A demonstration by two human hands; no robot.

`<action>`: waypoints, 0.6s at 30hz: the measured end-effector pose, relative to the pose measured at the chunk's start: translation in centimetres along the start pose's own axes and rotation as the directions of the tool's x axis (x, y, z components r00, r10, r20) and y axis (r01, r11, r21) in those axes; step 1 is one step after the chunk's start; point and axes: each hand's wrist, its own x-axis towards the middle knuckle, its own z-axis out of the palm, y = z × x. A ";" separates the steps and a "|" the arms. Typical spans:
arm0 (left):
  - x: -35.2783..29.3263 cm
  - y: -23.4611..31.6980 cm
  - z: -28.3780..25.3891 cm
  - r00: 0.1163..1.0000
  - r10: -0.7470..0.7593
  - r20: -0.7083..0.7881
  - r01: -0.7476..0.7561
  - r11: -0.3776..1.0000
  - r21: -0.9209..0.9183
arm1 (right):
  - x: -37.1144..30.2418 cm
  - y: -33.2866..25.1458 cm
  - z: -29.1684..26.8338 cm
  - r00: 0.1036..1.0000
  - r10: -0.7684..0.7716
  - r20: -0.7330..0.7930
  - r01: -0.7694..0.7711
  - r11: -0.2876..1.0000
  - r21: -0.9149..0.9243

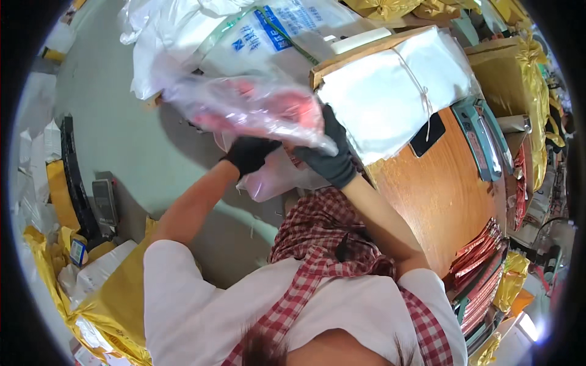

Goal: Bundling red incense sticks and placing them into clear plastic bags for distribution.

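- A clear plastic bag [268,110] with pink and red contents is in front of the person, above the pinkish plastic [268,180] near the lap; it is blurred, so its contents cannot be told exactly.
- The right hand [329,152], in a dark glove, is at the right end of the bag; its fingers are closed around that edge, the thumb side below and the other fingers along the far side.
- The left hand [249,155], also in a dark glove, is at the lower edge of the bag, just beside the pinkish plastic; its fingers are partly hidden, so I cannot tell how far open they are or what they have hold of.
- To the right is a brown wooden surface [421,192]. A white wrapped stack [390,85] tied with string lies at its far side, near the right hand.
- A dark phone-like slab [427,135] lies against the stack's near edge, and a teal tool [479,140] lies to the right of it.
- Red packets [479,274] are piled at the near right.
- White sacking with blue print [274,39] lies beyond the bag.
- The person wears a red-and-white checked apron [311,271] over a white shirt [348,299].
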 end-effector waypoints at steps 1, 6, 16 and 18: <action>0.0 1.3 0.2 0.999 0.006 -0.044 -0.009 0.998 -0.067 | -0.3 -0.6 -1.5 0.969 0.240 0.064 -0.247 0.957 0.150; 2.9 4.4 1.0 0.911 0.288 -0.295 -0.261 0.957 0.126 | 1.9 -0.1 -2.7 0.930 0.297 -0.216 -0.283 0.954 0.094; -2.9 2.7 -8.6 0.978 0.098 0.184 -0.086 0.994 -0.075 | 0.0 0.2 3.3 0.991 0.111 0.074 -0.126 0.964 0.234; -6.9 4.2 -10.4 0.992 0.030 0.123 -0.032 0.999 0.015 | -3.4 3.1 5.4 0.932 -0.143 0.334 0.107 0.986 0.124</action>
